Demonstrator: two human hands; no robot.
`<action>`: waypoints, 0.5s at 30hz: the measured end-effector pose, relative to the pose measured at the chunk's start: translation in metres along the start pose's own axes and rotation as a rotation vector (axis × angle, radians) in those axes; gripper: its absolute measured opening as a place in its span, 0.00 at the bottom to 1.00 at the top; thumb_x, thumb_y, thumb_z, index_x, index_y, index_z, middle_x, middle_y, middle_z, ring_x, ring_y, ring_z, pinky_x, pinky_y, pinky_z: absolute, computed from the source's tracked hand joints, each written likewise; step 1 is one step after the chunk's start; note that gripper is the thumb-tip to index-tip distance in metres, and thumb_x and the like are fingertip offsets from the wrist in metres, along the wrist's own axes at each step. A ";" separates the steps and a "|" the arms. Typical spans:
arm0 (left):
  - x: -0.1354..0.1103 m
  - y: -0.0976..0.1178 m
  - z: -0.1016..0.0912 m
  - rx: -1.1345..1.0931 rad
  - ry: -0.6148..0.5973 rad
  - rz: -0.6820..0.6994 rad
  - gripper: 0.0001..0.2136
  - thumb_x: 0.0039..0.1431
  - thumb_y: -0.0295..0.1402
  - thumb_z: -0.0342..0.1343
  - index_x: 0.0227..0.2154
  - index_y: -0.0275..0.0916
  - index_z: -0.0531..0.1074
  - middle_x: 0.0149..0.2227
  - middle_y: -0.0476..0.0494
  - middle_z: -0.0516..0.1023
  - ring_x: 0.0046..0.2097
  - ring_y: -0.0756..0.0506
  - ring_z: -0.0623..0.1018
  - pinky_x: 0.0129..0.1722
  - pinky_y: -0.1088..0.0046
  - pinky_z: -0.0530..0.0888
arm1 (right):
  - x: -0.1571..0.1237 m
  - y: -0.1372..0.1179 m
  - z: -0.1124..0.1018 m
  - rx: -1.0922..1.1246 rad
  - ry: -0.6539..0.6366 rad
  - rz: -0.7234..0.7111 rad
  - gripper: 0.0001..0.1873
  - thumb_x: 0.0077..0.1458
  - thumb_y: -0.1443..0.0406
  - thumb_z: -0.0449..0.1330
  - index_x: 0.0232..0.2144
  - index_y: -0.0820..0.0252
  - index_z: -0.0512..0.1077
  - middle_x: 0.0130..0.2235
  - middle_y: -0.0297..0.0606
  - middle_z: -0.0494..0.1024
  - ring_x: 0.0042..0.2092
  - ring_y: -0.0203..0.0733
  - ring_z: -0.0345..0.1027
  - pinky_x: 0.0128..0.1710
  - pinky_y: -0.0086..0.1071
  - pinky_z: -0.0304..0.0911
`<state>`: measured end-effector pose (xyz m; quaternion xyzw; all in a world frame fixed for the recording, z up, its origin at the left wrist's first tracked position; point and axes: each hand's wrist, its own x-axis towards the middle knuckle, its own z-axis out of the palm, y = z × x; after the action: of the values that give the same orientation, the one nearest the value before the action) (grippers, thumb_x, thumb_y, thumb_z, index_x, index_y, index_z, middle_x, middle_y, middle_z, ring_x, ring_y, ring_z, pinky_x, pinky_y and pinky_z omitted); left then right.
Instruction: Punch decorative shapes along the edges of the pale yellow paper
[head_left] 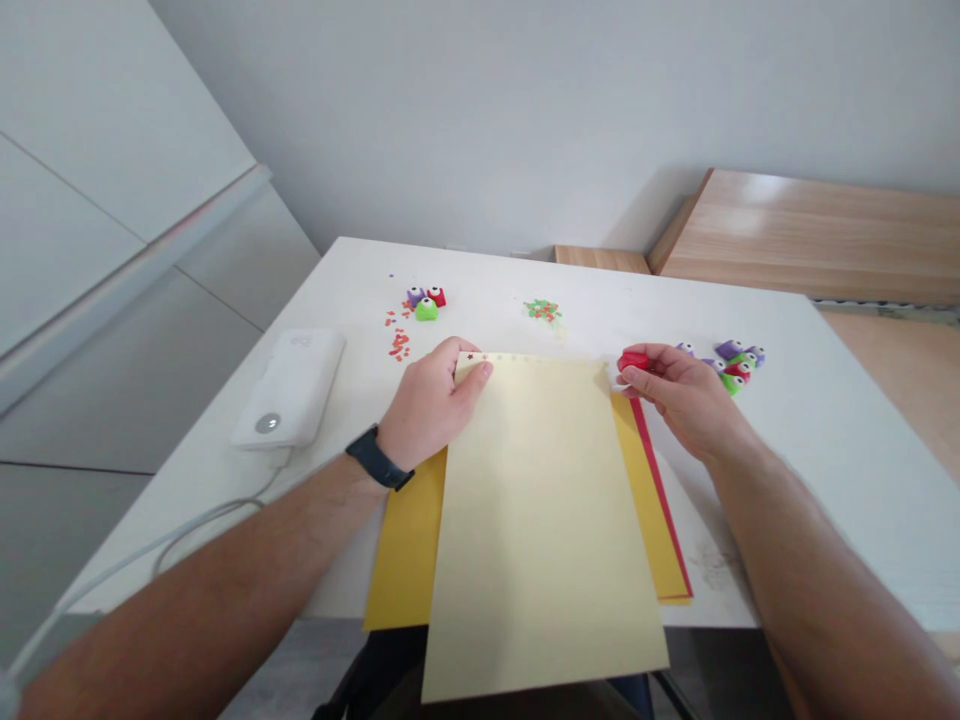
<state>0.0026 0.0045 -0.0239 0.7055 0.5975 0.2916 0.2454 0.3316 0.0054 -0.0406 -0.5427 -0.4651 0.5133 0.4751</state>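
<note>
My left hand [439, 395], with a dark wristband, grips the far left corner of a pale yellow sheet of paper [544, 520], thumb on top. A row of small punched shapes runs along the sheet's far edge, one a dark star near my thumb. In my right hand [679, 390] is a small red and white craft punch [632, 361], pinched between thumb and fingers at the sheet's far right corner. Whether the paper sits in its slot I cannot tell. Under the sheet lie a deeper yellow sheet [405, 550] and a red sheet [664, 500]. The pale sheet overhangs the table's near edge.
Several coloured punches [739, 370] lie right of my right hand; three more punches [427, 308] stand at the back left. Red paper bits [399, 345] and green-orange bits [543, 310] are scattered nearby. A white box-shaped device [292, 385] with a cable [172, 535] sits left.
</note>
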 end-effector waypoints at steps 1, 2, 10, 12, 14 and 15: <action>0.000 0.000 0.000 -0.007 0.003 0.004 0.14 0.68 0.46 0.53 0.44 0.41 0.73 0.30 0.49 0.76 0.32 0.44 0.74 0.31 0.69 0.65 | 0.000 0.001 0.000 -0.006 0.000 -0.004 0.21 0.47 0.58 0.78 0.43 0.55 0.80 0.40 0.36 0.81 0.40 0.39 0.73 0.42 0.36 0.70; 0.000 -0.001 0.001 -0.015 0.006 0.009 0.14 0.68 0.45 0.53 0.44 0.41 0.73 0.31 0.49 0.77 0.32 0.44 0.74 0.31 0.69 0.65 | 0.000 0.001 -0.001 -0.013 0.001 -0.009 0.21 0.47 0.58 0.78 0.43 0.55 0.80 0.40 0.36 0.81 0.39 0.39 0.72 0.40 0.35 0.69; 0.001 -0.003 0.002 -0.042 0.022 0.015 0.13 0.68 0.45 0.54 0.44 0.41 0.73 0.36 0.47 0.79 0.35 0.44 0.75 0.30 0.69 0.64 | 0.001 -0.001 -0.003 -0.040 0.028 -0.040 0.21 0.47 0.59 0.77 0.43 0.57 0.80 0.38 0.36 0.80 0.36 0.37 0.70 0.35 0.33 0.65; 0.001 -0.003 0.003 -0.043 0.022 0.019 0.13 0.68 0.45 0.54 0.45 0.42 0.73 0.37 0.46 0.80 0.36 0.43 0.76 0.29 0.69 0.64 | 0.001 -0.003 -0.003 -0.034 0.029 -0.029 0.21 0.47 0.59 0.78 0.43 0.57 0.80 0.38 0.36 0.80 0.36 0.37 0.70 0.36 0.33 0.65; 0.000 -0.002 0.003 -0.046 0.019 0.023 0.13 0.68 0.45 0.54 0.45 0.42 0.73 0.37 0.46 0.80 0.36 0.43 0.76 0.29 0.69 0.64 | 0.000 -0.004 -0.002 -0.032 0.029 -0.020 0.22 0.46 0.59 0.78 0.43 0.57 0.80 0.38 0.35 0.80 0.36 0.37 0.71 0.36 0.34 0.65; 0.000 -0.002 0.003 -0.049 0.019 0.024 0.13 0.68 0.45 0.54 0.45 0.42 0.74 0.37 0.46 0.80 0.36 0.43 0.76 0.29 0.69 0.64 | 0.000 -0.004 -0.002 -0.031 0.031 -0.015 0.22 0.46 0.59 0.78 0.43 0.57 0.80 0.38 0.35 0.80 0.36 0.37 0.71 0.36 0.34 0.65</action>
<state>0.0033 0.0053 -0.0273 0.7037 0.5839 0.3156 0.2535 0.3338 0.0055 -0.0361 -0.5543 -0.4697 0.4940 0.4775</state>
